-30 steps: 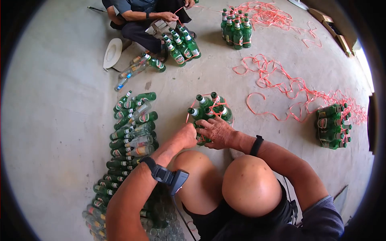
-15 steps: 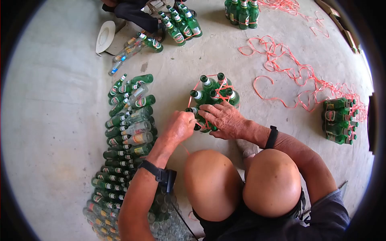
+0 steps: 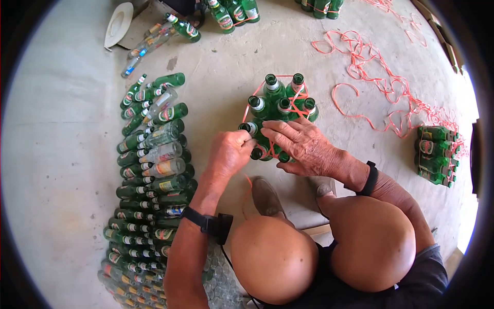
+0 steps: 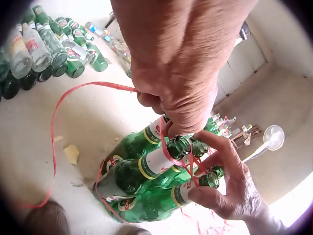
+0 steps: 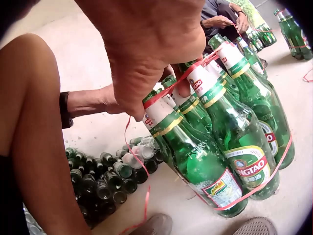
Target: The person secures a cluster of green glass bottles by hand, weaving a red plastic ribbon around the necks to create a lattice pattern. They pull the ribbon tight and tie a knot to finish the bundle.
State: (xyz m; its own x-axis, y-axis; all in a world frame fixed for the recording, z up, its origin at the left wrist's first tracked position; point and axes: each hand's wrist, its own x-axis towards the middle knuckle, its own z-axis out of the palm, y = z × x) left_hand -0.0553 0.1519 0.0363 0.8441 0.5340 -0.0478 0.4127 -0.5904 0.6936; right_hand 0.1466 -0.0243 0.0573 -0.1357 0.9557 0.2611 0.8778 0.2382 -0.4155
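This looks like a plain workroom or storeroom — bare concrete floor [image 3: 206,67], a long pile of bottles [image 3: 167,168] in rows, a bottle cluster [image 3: 274,92] bound with red twine [image 5: 171,89], loose twine [image 3: 437,117] strewn about — with another person [image 5: 214,11] sharing it.

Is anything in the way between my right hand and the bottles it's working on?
Nothing visible blocks it: your right hand touches the green bottles at their necks, where the pink twine also crosses.
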